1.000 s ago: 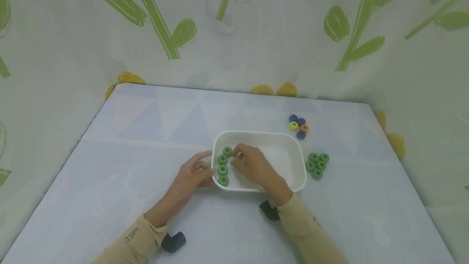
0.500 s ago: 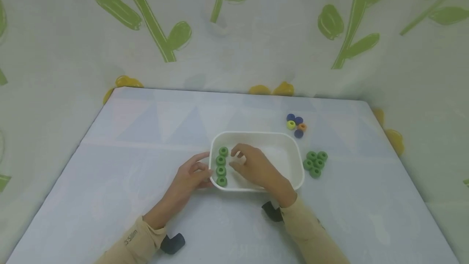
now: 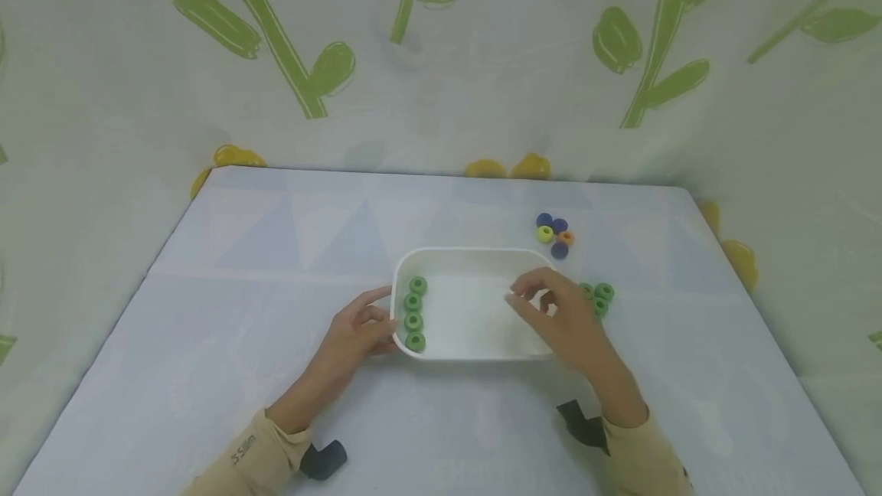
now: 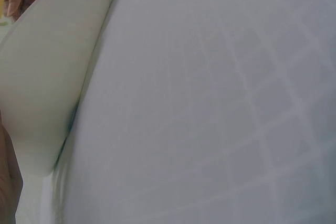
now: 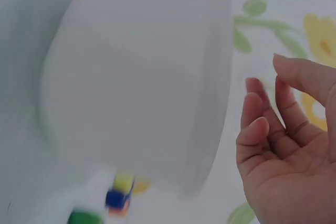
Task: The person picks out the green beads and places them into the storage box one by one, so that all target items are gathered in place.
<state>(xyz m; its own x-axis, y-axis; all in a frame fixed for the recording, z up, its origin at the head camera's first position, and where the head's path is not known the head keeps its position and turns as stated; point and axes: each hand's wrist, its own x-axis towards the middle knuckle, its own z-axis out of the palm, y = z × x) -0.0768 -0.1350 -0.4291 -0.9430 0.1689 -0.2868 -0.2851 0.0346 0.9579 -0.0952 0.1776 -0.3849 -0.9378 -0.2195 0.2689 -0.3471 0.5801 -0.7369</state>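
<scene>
My left hand (image 3: 361, 327) grips the left end of a white plastic tray (image 3: 475, 251), thumb at the rim and fingers along the outer wall. Inside that end, several green beads (image 3: 413, 321) with holes stand in a row. My right hand (image 3: 568, 324) is over the tray's right end, thumb and forefinger apart with nothing between them; the right wrist view shows the same bare fingers (image 5: 252, 111). Just right of the tray sits a group of loose green beads (image 3: 603, 292), partly hidden behind the right hand.
Behind the tray's far right corner lies a small cluster of blue, yellow (image 3: 545, 234) and orange beads (image 3: 566, 238). The table (image 3: 227, 312) has a pale patterned cover and ends at a wall cloth (image 3: 441, 83) printed with leaves. Dark straps (image 3: 324, 460) hang at both wrists.
My right hand has moved right, from beside the green row to the tray's right end, now overlapping the loose green beads. The left hand keeps its grip, and the row stays as it was.
</scene>
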